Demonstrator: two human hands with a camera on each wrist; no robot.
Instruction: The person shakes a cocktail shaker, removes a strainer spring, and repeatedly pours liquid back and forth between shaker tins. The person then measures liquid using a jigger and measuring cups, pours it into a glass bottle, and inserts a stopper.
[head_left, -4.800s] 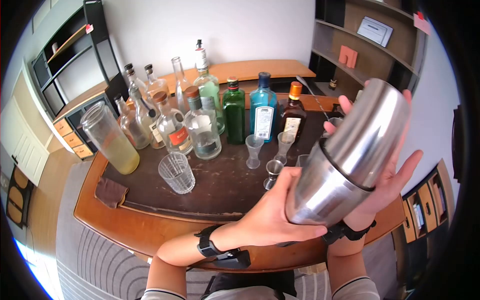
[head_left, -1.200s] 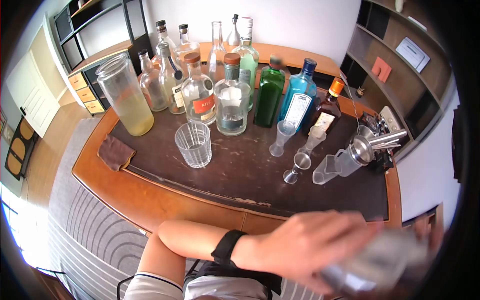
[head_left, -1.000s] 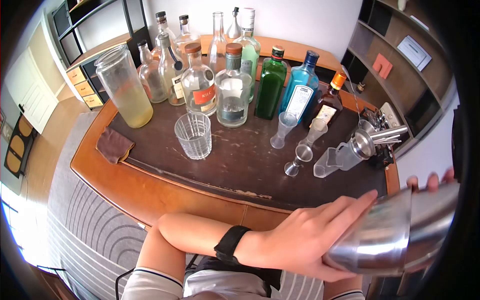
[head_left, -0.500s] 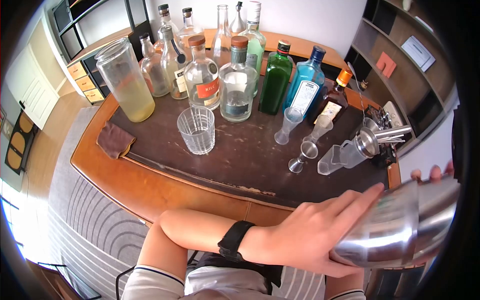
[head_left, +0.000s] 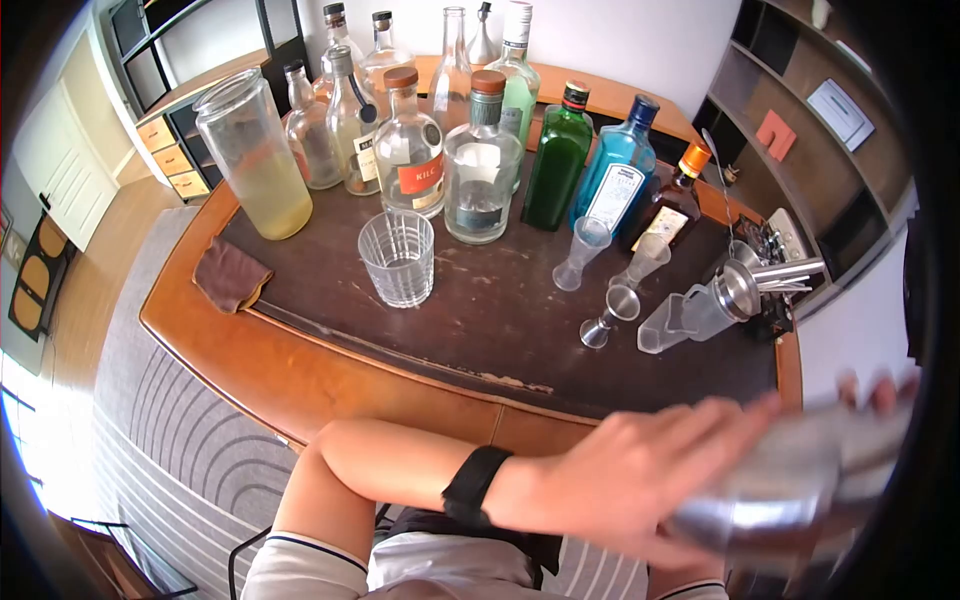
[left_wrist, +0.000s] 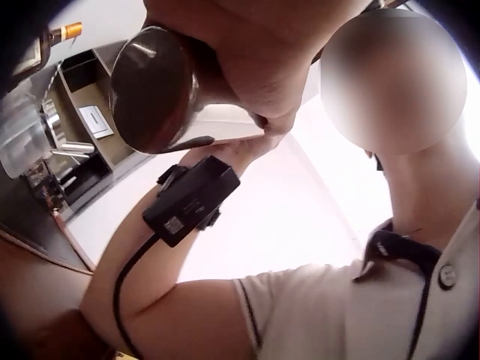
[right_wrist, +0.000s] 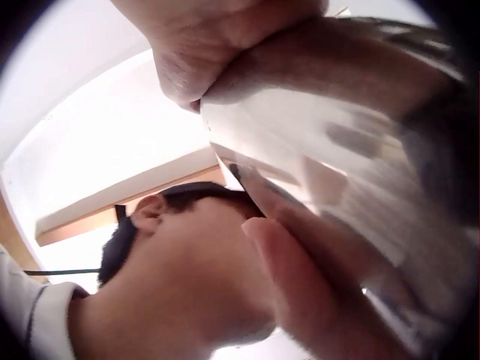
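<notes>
A steel cocktail shaker (head_left: 780, 500), two cups joined together, lies on its side at the head view's lower right, blurred. My left hand (head_left: 630, 480) grips its near end, fingers spread along the metal. In the left wrist view, that left hand (left_wrist: 255, 64) covers part of the shaker's round base (left_wrist: 154, 94). My right hand (head_left: 868, 392) holds the far end; only fingertips show over the top in the head view. Up close in the right wrist view, the shaker's shiny wall (right_wrist: 322, 150) fills the right side, with my right hand (right_wrist: 217, 45) against it.
On the dark tabletop (head_left: 480, 340) stand a ribbed glass (head_left: 397, 262), a pitcher of cloudy yellow liquid (head_left: 262, 165), several bottles, a steel jigger (head_left: 607, 318) and clear jiggers (head_left: 580, 255). A brown cloth (head_left: 232, 275) lies left; a strainer (head_left: 738, 288) tops a clear jug.
Earlier the shaker was upright and tilted over the table; since then it has been turned sideways at the lower right. Both hands stay on it, and it blurs with motion now.
</notes>
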